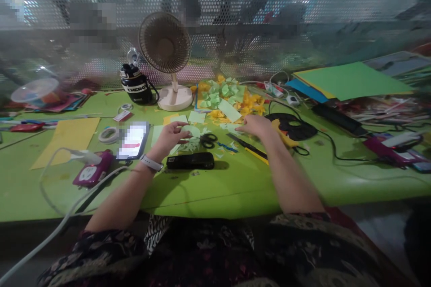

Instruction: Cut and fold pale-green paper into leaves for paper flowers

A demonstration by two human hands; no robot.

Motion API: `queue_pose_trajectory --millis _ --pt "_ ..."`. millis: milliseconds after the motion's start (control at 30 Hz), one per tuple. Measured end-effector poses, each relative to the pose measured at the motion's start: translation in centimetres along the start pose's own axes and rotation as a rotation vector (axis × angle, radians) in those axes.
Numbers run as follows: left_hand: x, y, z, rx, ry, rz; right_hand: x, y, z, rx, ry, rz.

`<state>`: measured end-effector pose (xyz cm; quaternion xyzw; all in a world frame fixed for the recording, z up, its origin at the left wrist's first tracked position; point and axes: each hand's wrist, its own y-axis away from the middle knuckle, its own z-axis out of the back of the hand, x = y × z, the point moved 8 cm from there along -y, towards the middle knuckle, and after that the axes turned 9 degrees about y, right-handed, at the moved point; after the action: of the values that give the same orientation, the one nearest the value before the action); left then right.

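My left hand (pixel 170 136) pinches a cut piece of pale green paper (pixel 192 131) above the green table (pixel 215 193). My right hand (pixel 256 126) rests with fingers apart on the table, close to loose green paper scraps (pixel 232 128). Between my hands lie black-handled scissors (pixel 208 140). Right of them, a yellow-and-black craft knife (pixel 247 149) lies near my right hand. A heap of yellow and green paper flowers (pixel 229 98) sits beyond both hands. A black rectangular device (pixel 190 160) lies below my left hand.
A smartphone (pixel 133 140), tape rolls (pixel 108 135) and a yellow paper sheet (pixel 65 142) lie to the left. A desk fan (pixel 164 54) and black flask (pixel 136 84) stand at the back. Green card sheets (pixel 350 80), black cables (pixel 332 136) and a perforated metal screen (pixel 215 4) surround the table.
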<state>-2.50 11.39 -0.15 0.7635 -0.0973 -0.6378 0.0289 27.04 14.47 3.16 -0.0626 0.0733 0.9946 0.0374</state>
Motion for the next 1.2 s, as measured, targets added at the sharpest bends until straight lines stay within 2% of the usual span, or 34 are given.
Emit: queue_pose_trajectory --millis 167,300,367,433,467,533,600,667,733,767,867,967,1100,1200 --pt "1.9 -0.3 -0.2 0.038 -0.144 0.160 0.2 -0.8 -1.4 0.082 0.008 0.003" --pt "2.2 -0.3 -0.3 0.044 -0.238 0.156 0.0 -1.0 -1.4 0.071 -0.007 0.012" --pt "1.1 0.0 -0.3 0.047 -0.410 0.072 -0.3 -1.0 -1.1 0.055 -0.014 0.027" --pt "-0.8 0.5 -0.2 0.004 -0.680 -0.081 -0.6 -0.8 -0.4 -0.004 -0.061 0.037" --pt "-2.0 0.9 0.0 -0.057 -0.807 -0.170 -0.7 -0.7 0.2 -0.045 -0.126 0.047" --pt "-3.7 1.6 0.1 -0.167 -0.915 -0.273 -0.2 0.1 1.3 -0.101 -0.360 0.105" --pt "-4.4 2.0 -0.1 -0.194 -0.820 -0.333 1.8 1.4 2.0 -0.050 -0.682 0.253" --pt "-3.6 1.9 -1.2 -0.035 -0.558 -0.297 4.7 3.3 2.5 0.045 -0.887 0.421" --pt "-1.6 1.9 -3.3 0.229 -0.262 -0.150 7.8 5.3 2.9 0.126 -0.959 0.591" --pt "-0.9 1.9 -3.9 0.287 -0.164 -0.094 9.1 6.2 3.0 0.153 -0.963 0.661" --pt "0.3 2.0 -4.6 0.324 -0.002 -0.021 11.2 7.6 2.7 0.170 -0.931 0.744" --pt "0.8 1.9 -4.5 0.296 0.127 0.051 11.2 7.3 2.7 0.067 -0.861 0.727" --pt "0.8 1.5 -3.3 0.123 0.391 0.099 10.0 7.1 4.5 -0.260 -0.817 0.750" --pt "0.6 1.5 -3.1 0.074 0.527 0.098 10.1 7.8 5.3 -0.469 -0.726 0.828"
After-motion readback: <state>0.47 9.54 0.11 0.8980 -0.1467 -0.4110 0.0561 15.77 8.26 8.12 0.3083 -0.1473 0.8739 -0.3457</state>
